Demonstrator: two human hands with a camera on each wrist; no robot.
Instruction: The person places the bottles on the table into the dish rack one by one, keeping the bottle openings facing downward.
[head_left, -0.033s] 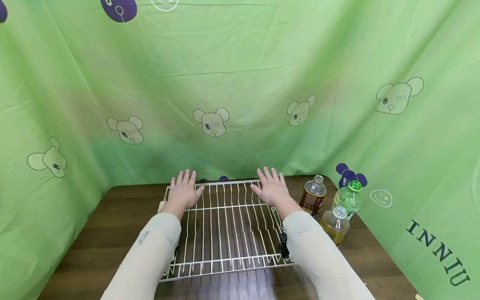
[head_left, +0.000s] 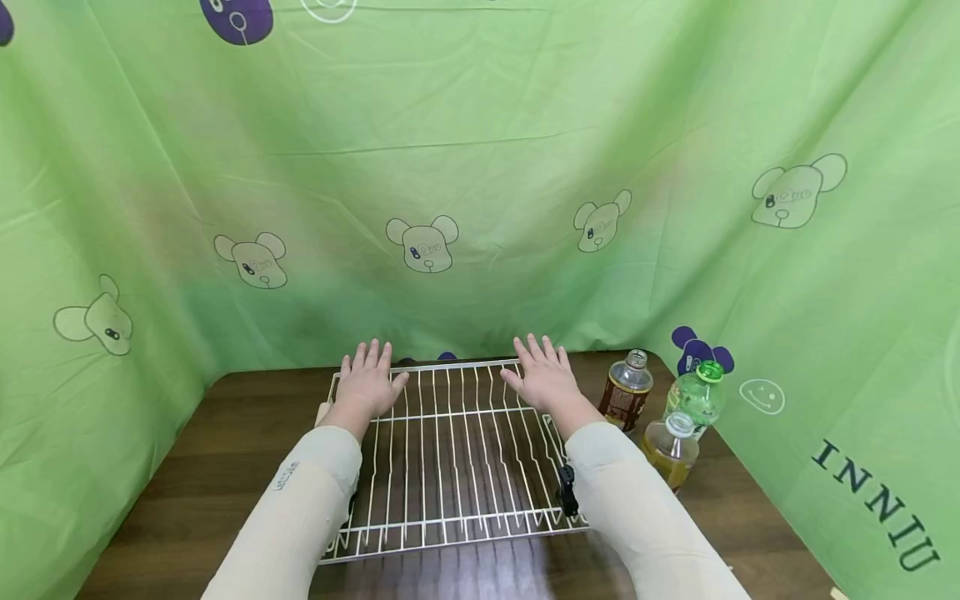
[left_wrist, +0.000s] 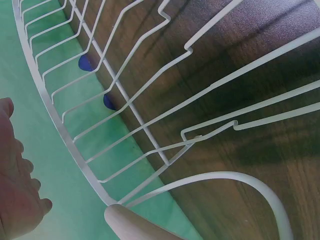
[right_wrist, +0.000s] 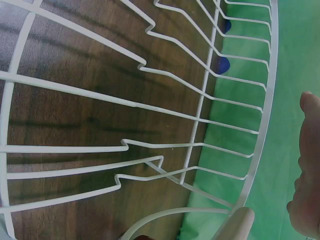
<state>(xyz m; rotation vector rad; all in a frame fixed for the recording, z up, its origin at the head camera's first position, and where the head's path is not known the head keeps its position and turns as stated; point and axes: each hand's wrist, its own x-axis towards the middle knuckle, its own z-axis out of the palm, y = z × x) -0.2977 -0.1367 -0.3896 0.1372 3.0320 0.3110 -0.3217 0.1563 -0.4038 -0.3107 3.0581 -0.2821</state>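
Observation:
A white wire rack (head_left: 444, 546) lies on a brown wooden table, its thin bars running front to back. My left hand (head_left: 369, 387) hovers over its far left corner, palm down, fingers straight and spread. Over the far right part is my right hand (head_left: 546, 382), also palm down with its fingers extended. Neither holds anything. In the left wrist view, a gap separates the left hand (left_wrist: 19, 187) from the rack's outer rail (left_wrist: 50, 107). The right wrist view likewise shows the right hand (right_wrist: 307, 175) apart from the rail.
Right of the rack stand three plastic bottles: one with a dark red label (head_left: 626, 404), a green one (head_left: 696, 400), and a clear one with a yellowish label (head_left: 670, 457). A printed green cloth (head_left: 480, 300) hangs behind and beside the wooden table (head_left: 202, 483).

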